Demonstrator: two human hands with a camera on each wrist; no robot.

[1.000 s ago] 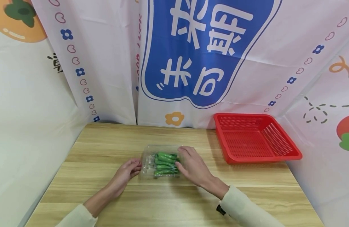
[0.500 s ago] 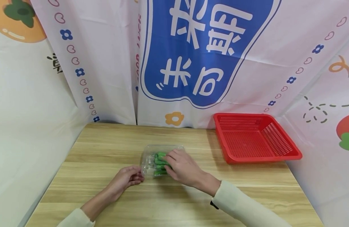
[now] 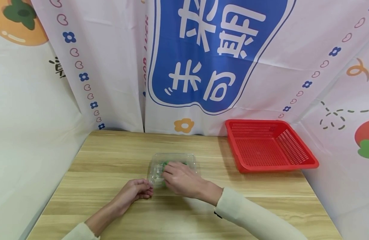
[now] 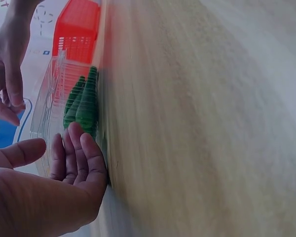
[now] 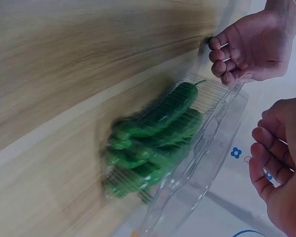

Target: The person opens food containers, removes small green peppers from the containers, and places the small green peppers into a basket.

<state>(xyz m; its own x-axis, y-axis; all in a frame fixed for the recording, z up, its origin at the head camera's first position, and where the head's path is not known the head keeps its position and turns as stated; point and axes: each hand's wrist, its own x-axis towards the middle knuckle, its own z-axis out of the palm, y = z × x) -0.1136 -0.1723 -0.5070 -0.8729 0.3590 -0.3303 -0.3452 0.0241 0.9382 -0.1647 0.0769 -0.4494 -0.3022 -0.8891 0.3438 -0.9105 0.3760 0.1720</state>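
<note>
A clear plastic box (image 3: 188, 157) with several long green peppers (image 5: 160, 116) inside sits on the wooden table. At its near left corner is my left hand (image 3: 131, 195), fingertips right at the box wall; the left wrist view shows that palm up, fingers gently bent and thumb apart. Over the box hovers my right hand (image 3: 184, 182), covering most of the peppers in the head view. Seen from the right wrist, this hand's loosely curled fingers (image 5: 274, 148) hold nothing and stand off from the box's ridged wall and rim.
A red plastic basket (image 3: 241, 163) with slotted walls stands at the back right of the table (image 3: 118, 150). Printed white cloth (image 3: 121, 100) hangs behind the table and along both sides.
My right hand has moved left from the box's right end to over its middle. My left hand has slid slightly nearer along the box's left side. The box and basket stay put.
</note>
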